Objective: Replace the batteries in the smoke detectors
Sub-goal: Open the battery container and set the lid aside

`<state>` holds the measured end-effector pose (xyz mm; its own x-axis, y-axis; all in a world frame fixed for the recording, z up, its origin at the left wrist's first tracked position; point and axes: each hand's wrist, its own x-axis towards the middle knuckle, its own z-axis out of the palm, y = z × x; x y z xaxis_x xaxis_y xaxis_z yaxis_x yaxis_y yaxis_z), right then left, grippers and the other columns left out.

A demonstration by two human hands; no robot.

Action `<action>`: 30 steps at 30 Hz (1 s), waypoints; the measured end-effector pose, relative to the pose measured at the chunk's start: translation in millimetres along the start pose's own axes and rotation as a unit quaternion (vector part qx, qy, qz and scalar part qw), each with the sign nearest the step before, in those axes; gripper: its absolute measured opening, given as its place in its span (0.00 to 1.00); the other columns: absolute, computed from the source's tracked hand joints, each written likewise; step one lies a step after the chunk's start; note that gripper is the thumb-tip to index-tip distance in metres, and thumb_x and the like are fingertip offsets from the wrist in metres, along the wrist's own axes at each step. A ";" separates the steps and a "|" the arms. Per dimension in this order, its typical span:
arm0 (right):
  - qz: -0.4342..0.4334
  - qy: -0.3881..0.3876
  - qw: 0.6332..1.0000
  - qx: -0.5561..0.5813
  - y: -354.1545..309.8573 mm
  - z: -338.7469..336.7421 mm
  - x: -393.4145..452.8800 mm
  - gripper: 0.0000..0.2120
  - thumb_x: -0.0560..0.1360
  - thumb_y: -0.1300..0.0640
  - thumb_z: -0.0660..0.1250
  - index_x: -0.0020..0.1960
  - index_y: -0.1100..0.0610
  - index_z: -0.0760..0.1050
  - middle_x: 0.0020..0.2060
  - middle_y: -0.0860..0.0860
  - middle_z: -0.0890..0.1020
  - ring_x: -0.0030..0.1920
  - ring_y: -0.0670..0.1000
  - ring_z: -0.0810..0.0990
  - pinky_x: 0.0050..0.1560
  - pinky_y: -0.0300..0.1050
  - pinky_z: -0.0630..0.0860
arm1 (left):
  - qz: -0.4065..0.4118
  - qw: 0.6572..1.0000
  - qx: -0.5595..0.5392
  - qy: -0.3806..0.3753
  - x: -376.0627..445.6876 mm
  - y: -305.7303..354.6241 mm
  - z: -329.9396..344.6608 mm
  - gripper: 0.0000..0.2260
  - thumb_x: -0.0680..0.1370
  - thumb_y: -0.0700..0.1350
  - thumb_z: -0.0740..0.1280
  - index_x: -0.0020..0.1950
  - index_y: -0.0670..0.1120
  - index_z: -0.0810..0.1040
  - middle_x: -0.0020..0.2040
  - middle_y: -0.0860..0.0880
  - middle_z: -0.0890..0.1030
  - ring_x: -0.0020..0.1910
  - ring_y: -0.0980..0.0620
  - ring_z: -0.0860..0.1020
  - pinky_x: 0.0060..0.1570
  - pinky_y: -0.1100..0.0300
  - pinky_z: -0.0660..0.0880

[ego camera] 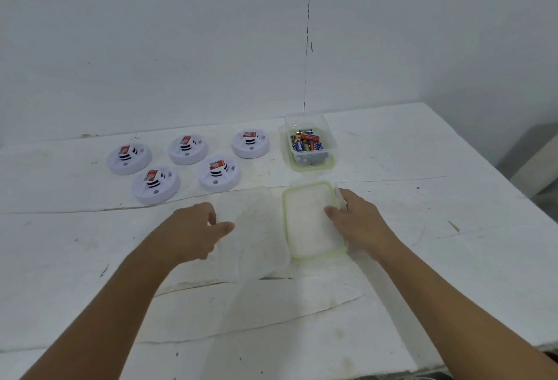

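Five smoke detectors (187,165) (red labels unreadable) sit far left. The left hand (196,230) grips a clear lid (256,237); the right hand (356,219) grips an empty box (311,222). Batteries (306,142) lie beyond.

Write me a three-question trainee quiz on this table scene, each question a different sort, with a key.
1. Count: how many round white smoke detectors lie on the white table?
2. True or false: the clear plastic box of batteries stands left of the detectors.
3. Multiple choice: the right hand rests on
A) a detector
B) the flat clear lid with a green rim
C) the battery box

Key:
1. Five, in two rows, each with a red battery showing on top.
2. False; it stands to their right, near the wall.
3. B. The left hand is at the edge of an empty clear container beside the lid.
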<state>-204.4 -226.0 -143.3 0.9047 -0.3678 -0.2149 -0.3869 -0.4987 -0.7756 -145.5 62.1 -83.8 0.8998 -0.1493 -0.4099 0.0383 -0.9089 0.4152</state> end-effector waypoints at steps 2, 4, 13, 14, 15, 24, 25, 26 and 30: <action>-0.008 0.000 0.999 -0.034 1.9 1.1 2.7 0.16 0.83 0.50 0.64 0.70 0.50 0.74 0.52 0.48 0.79 0.55 0.52 0.78 0.54 0.45 0.72 | 0.011 0.997 -0.077 -0.016 1.0 -3.4 2.8 0.11 0.84 0.51 0.65 0.53 0.42 0.75 0.35 0.46 0.86 0.32 0.51 0.82 0.37 0.58 0.78; -0.014 -0.002 0.998 -0.065 3.9 2.1 6.1 0.16 0.82 0.48 0.65 0.68 0.51 0.75 0.50 0.47 0.80 0.54 0.52 0.79 0.53 0.46 0.74 | 0.023 0.993 -0.113 -0.002 -0.3 -3.9 1.6 0.09 0.84 0.46 0.63 0.51 0.40 0.76 0.33 0.45 0.86 0.29 0.52 0.82 0.35 0.59 0.77; -0.016 0.012 1.000 -0.022 12.6 -1.6 11.2 0.19 0.79 0.46 0.72 0.68 0.47 0.76 0.41 0.46 0.80 0.41 0.49 0.81 0.43 0.43 0.77 | 0.096 0.979 -0.174 0.037 6.2 42.5 -4.7 0.07 0.81 0.41 0.65 0.48 0.37 0.77 0.29 0.44 0.83 0.24 0.54 0.78 0.28 0.64 0.74; -0.012 0.011 1.000 0.001 14.0 -1.8 12.5 0.16 0.79 0.47 0.71 0.66 0.47 0.77 0.39 0.47 0.81 0.37 0.48 0.81 0.39 0.41 0.77 | 0.107 0.979 -0.174 0.028 8.0 52.0 1.0 0.06 0.80 0.40 0.64 0.48 0.36 0.77 0.28 0.45 0.83 0.23 0.54 0.77 0.26 0.65 0.74; -0.006 0.008 1.000 0.028 15.4 -2.7 13.3 0.14 0.80 0.48 0.71 0.65 0.47 0.78 0.36 0.47 0.81 0.32 0.48 0.80 0.33 0.39 0.76 | 0.116 0.978 -0.174 0.019 10.8 60.9 7.9 0.06 0.79 0.39 0.64 0.48 0.36 0.76 0.27 0.45 0.83 0.23 0.54 0.77 0.26 0.64 0.73; -0.013 -0.027 0.987 0.156 15.0 -15.0 4.2 0.08 0.80 0.49 0.72 0.59 0.46 0.85 0.24 0.48 0.75 0.22 0.45 0.70 0.25 0.34 0.69 | 0.126 0.988 -0.085 -0.004 26.2 87.1 39.7 0.06 0.78 0.43 0.65 0.44 0.42 0.74 0.29 0.46 0.84 0.25 0.55 0.78 0.31 0.62 0.74; -0.016 -0.025 0.987 0.160 14.5 -14.7 3.6 0.07 0.80 0.50 0.72 0.58 0.46 0.85 0.24 0.48 0.74 0.23 0.45 0.69 0.26 0.35 0.70 | 0.125 0.989 -0.080 -0.003 28.2 85.8 39.1 0.06 0.78 0.43 0.65 0.43 0.42 0.74 0.28 0.46 0.84 0.25 0.55 0.78 0.31 0.62 0.74; -0.017 -0.024 0.986 0.163 14.3 -14.6 3.1 0.07 0.81 0.51 0.71 0.56 0.47 0.86 0.24 0.48 0.74 0.23 0.46 0.69 0.26 0.35 0.70 | 0.124 0.989 -0.076 0.000 29.9 84.3 38.2 0.06 0.78 0.43 0.65 0.43 0.42 0.74 0.28 0.46 0.83 0.25 0.55 0.77 0.32 0.62 0.74; -0.017 -0.020 0.987 0.155 15.1 -13.9 4.5 0.08 0.80 0.49 0.72 0.58 0.46 0.86 0.23 0.49 0.74 0.23 0.47 0.69 0.27 0.36 0.70 | 0.128 0.988 -0.081 0.004 34.5 85.2 39.0 0.06 0.78 0.43 0.66 0.47 0.40 0.75 0.27 0.46 0.83 0.24 0.55 0.78 0.31 0.62 0.76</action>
<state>-208.7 -246.1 -147.7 0.9249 -0.3204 -0.2046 -0.2889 -0.2427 -0.9261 -128.1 -35.7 -94.2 0.8923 -0.3625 -0.2690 -0.1219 -0.7673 0.6296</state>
